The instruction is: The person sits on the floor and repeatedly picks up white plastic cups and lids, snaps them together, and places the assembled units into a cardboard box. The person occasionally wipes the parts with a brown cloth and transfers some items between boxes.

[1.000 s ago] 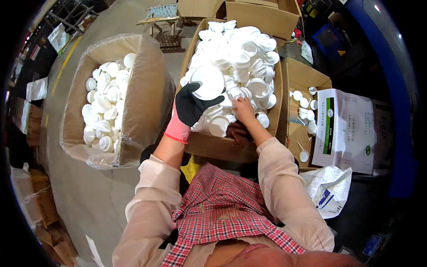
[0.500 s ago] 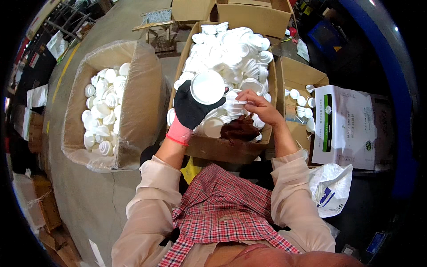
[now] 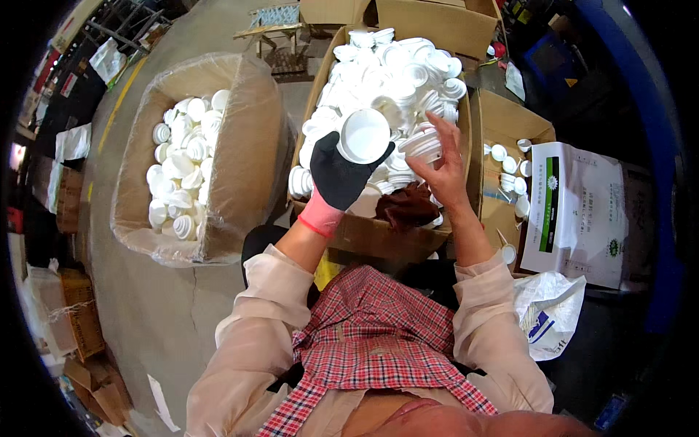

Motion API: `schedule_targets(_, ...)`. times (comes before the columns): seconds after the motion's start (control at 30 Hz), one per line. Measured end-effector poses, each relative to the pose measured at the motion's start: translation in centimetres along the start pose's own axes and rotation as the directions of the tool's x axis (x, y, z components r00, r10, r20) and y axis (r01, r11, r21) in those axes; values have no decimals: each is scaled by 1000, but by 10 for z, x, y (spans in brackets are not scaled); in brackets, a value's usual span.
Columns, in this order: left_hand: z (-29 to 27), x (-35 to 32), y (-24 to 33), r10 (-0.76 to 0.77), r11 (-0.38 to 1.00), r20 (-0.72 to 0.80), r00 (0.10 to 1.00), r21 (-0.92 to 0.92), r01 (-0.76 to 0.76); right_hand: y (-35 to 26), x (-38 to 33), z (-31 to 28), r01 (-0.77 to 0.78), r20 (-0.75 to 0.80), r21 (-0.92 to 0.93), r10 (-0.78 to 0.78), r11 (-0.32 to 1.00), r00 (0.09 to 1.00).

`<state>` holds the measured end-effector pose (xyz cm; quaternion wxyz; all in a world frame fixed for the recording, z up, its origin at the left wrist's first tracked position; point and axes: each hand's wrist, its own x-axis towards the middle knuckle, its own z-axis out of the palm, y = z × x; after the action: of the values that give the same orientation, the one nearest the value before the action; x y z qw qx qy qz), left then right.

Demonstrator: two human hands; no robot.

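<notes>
My left hand, in a black glove with a pink cuff, grips a round white plastic cap. Its hollow side faces up. My bare right hand is beside it on the right, thumb and fingers apart around a ridged white cap; no firm grip on that cap shows. Both hands are over a cardboard box heaped with similar white caps. A dark brown crumpled cloth lies on the heap at the near side, below my hands.
At the left stands a plastic-lined carton with more white caps. A smaller carton at the right holds several small white pieces. Beside it are a printed white carton and a white plastic bag. Open cardboard boxes stand behind.
My right hand has drawn back to the right, away from the held cap, and its fingers have spread. The left hand still grips the cap. The whole view has shifted slightly.
</notes>
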<state>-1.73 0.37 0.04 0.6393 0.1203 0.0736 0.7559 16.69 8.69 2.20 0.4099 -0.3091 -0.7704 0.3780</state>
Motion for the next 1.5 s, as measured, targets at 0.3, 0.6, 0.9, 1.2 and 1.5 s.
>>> schedule_targets(0.3, 4, -5, 8, 31, -30, 401, 916, 916, -400, -34, -8, 22, 151, 200, -73, -134, 986, 971)
schedule_targets(0.6, -10, -9, 0, 156, 501, 184, 971, 832, -238, -43, -11, 39, 332, 133, -139, -315, 933, 940)
schedule_targets(0.9, 17, -16, -3, -74, 995, 78, 994, 76, 69, -53, -12, 31, 351, 64, -202, -346, 914, 936)
schedule_targets(1.2, 17, -16, -6, -17, 988, 94, 995, 156, 2, -55, -11, 29, 362, 58, -202, -358, 910, 932)
schedule_targets(1.5, 15, -16, -7, 40, 916, 144, 989, 391, -94, -57, -12, 30, 362, 71, -212, -355, 908, 932)
